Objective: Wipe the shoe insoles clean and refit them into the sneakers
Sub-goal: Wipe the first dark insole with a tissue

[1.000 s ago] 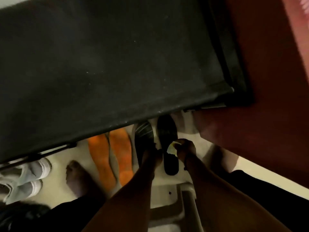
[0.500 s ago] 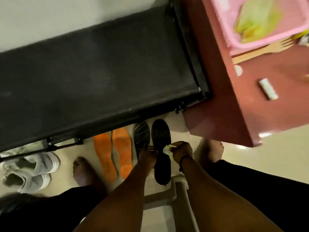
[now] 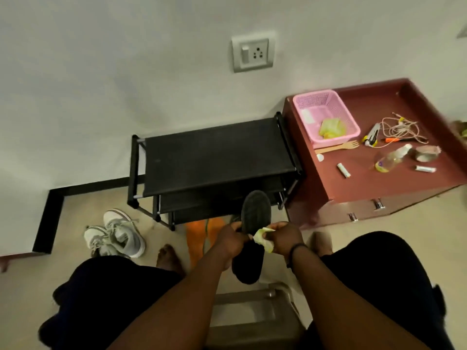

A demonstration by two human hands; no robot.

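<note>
- Lifted now: the black insole (image 3: pixel 255 213) is up off the floor, held out in front of the knees, where half a second back it lay flat beside the other dark one.
- left hand (image 3: pixel 231 239) grips its edge, right hand (image 3: pixel 284 239) pinches a pale green wipe (image 3: pixel 262 237) against it.
- Wiping looks underway; orange insoles (image 3: pixel 199 233) and grey-white sneakers (image 3: pixel 118 234) wait on the floor, so refitting's a way off.

You hold the black insole (image 3: pixel 255 213) up lengthwise; orange insoles (image 3: pixel 199 236) lie on the floor, grey-white sneakers (image 3: pixel 118 233) further left.
</note>
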